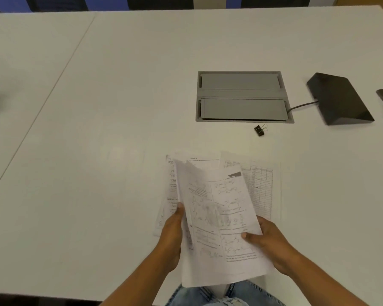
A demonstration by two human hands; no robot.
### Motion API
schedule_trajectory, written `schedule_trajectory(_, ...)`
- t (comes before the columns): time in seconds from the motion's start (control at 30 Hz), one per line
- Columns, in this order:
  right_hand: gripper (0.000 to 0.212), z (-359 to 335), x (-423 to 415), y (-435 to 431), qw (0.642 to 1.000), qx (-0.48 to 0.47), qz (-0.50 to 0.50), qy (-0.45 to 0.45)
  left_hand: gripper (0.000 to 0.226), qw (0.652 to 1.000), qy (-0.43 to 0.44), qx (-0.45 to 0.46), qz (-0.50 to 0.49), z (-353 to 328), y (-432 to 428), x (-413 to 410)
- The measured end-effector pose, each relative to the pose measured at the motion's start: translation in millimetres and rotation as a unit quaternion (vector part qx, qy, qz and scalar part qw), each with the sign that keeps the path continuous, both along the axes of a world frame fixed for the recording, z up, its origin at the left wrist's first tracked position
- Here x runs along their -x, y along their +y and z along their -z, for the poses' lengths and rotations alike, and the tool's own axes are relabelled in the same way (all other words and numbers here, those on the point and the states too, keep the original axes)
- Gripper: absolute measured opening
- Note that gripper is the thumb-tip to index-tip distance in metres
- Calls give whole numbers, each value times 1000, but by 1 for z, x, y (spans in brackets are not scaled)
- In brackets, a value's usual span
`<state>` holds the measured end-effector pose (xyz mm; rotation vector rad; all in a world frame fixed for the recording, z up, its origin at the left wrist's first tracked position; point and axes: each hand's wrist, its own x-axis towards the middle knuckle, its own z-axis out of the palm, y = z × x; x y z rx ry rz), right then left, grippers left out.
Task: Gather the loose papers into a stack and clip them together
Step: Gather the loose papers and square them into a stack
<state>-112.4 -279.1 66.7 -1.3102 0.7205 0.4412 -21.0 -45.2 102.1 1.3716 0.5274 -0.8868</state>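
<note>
Across the white surface (119, 85), close to its near edge, loose sheets (263, 195) lie fanned and overlapping, not yet squared. Lifted sheets (221, 217) tilt above them, which I judge is me collecting the stack. Farther back sit a grey cable hatch (241, 96) and a black wedge-shaped device (338, 100) toward the right edge. My left grip (171, 237) clasps the lifted sheets' left edge; my right grip (268, 241) pinches their right edge, thumb on top. Their print is too blurred to read. A black binder clip (259, 130) lies untouched just before the hatch.
</note>
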Motion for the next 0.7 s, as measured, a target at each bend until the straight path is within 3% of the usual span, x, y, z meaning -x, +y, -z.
schedule_trajectory(0.1,48,1,3,7,1000,20,-4,7,48,1000,21,12,8,4,4,2)
schedule_trajectory(0.23,50,-1,5,3,999,35,-25,12,41,998,-34,-19,47,4,3,3)
schedule_trajectory(0.33,55,-5,4,0,999,2,-23,25,40,997,-48,25,52,-6,-1,-1)
schedule_trajectory(0.43,47,-13,1,-1,991,-118,13,63,43,994,-54,85,46,-20,-2,-4)
schedule_trajectory(0.57,32,-24,1,5,954,-258,89,122,45,991,-32,123,38,-28,-1,-7)
schedule_trajectory(0.63,33,-26,-1,7,958,-258,88,89,42,992,-37,110,40,-28,1,-10)
schedule_trajectory(0.7,48,-25,-5,4,979,-191,60,36,44,993,-45,96,49,-29,3,-15)
